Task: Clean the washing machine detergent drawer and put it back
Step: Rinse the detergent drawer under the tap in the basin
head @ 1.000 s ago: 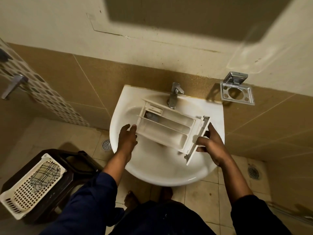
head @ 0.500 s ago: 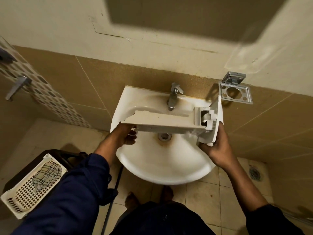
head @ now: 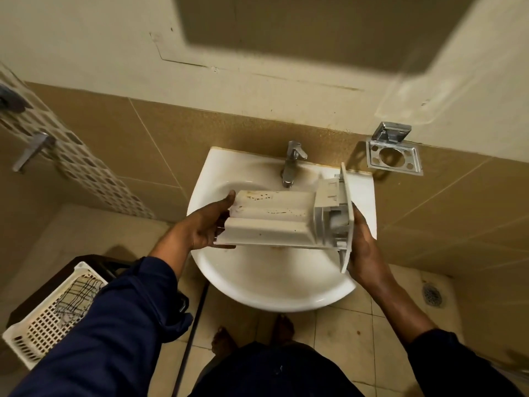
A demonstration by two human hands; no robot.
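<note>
**A:** From the head camera, where is the detergent drawer (head: 269, 222)?

**B:** Held in the air above the bowl of the white sink (head: 272, 285), near the middle of the frame. It lies roughly level and lengthwise from nine o'clock to three o'clock, with its underside turned up. Brown stains streak that upper surface.

**A:** Who has which end?

**B:** The left hand (head: 204, 224) takes the rear end at nine o'clock. Its fingers are curled round that end, the thumb along the top edge and the rest beneath. The right hand (head: 362, 247) is at three o'clock, against the outer face of the front panel, which stands on edge. Its fingers grip the panel, though their tips are hidden behind it.

**A:** Does the drawer touch the basin?

**B:** I cannot tell; it appears to be clear of it.

**A:** What surrounds it?

**B:** A chrome tap (head: 292, 161) stands at twelve o'clock on the sink rim, just beyond the drawer. A chrome wall holder (head: 394, 156) hangs at two o'clock, on the brown tiles. At eight o'clock a white lattice basket (head: 48, 313) sits on a dark stand with a checked cloth (head: 77, 293) inside. A floor drain (head: 432, 293) lies at four o'clock. Bare feet (head: 224, 340) show on the tiles at six o'clock, under the basin. Both arms wear dark blue sleeves (head: 128, 319).
</note>
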